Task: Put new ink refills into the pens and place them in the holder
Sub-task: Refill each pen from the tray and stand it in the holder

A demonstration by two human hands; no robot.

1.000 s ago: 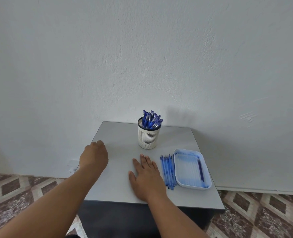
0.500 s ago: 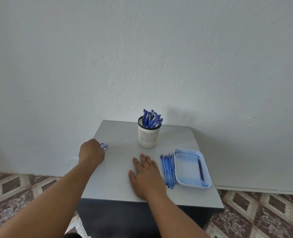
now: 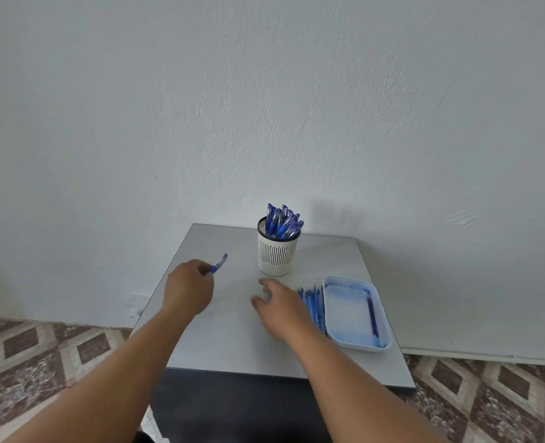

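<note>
Table (image 3: 232,340): grey, square top, centre of the frame, set against a white wall (image 3: 264,107); dark base below its near edge.

Holder (image 3: 276,254): cream slotted cup with a dark rim, upright at the far centre of the table. Contains a bundle of blue capped pens (image 3: 283,222), leaning toward the right of the frame.

Left hand (image 3: 188,287): left of centre, over the table's left part. Its fingers are curled around one blue pen (image 3: 219,263), which sticks out past the knuckles and slants toward the upper right of the frame. The pen's free end is well apart from the holder. Whether the pen touches the table cannot be told.

Right hand (image 3: 280,310): centre of the frame, below the holder, slightly blurred. Fingers loosely spread and relaxed, holding nothing; whether the palm rests on the table cannot be told.

Refills (image 3: 312,303): a row of thin blue ink refills lying on the table, just beside the right hand on one side and the tray on the other, partly covered by the wrist.

Tray (image 3: 383,346): pale blue, rectangular, rounded corners, right side of the table. One dark blue refill (image 3: 372,316) lies inside, along its right wall.

Floor (image 3: 25,356): brown and cream diamond-patterned tiles, lower corners of the frame.
</note>
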